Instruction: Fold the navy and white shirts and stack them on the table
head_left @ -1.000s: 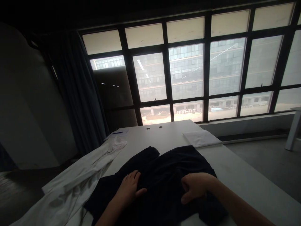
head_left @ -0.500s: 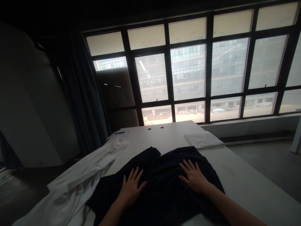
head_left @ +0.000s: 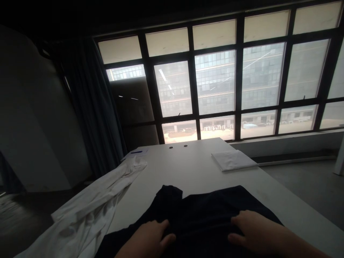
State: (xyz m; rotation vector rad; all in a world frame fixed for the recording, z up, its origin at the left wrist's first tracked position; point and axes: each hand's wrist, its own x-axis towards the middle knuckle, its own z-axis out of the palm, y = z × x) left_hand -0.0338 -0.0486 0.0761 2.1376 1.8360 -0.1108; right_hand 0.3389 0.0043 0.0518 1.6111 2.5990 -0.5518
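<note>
A dark navy garment (head_left: 204,208) lies spread on the white table (head_left: 182,168) in front of me; its exact kind is hard to make out. On its left part is my left hand (head_left: 150,234), fingers curled down into the cloth and the thumb a little apart. My right hand (head_left: 249,227) is bent over the garment's right side, its fingertips tucked into the fabric. Both hands look closed on the cloth, though the fingertips are partly hidden. The garment's near part runs out of the bottom of the view.
A crumpled white garment (head_left: 91,208) hangs over the table's left edge. At the right edge lies a folded white cloth (head_left: 233,160). Papers with a blue pen (head_left: 136,152) are at the far left corner. Two round holes mark the far end, before windows and a dark curtain (head_left: 94,96).
Both hands have moved toward me and apart, from flat with spread fingers to curled. The dark garment has slid nearer with them, baring more table beyond it.
</note>
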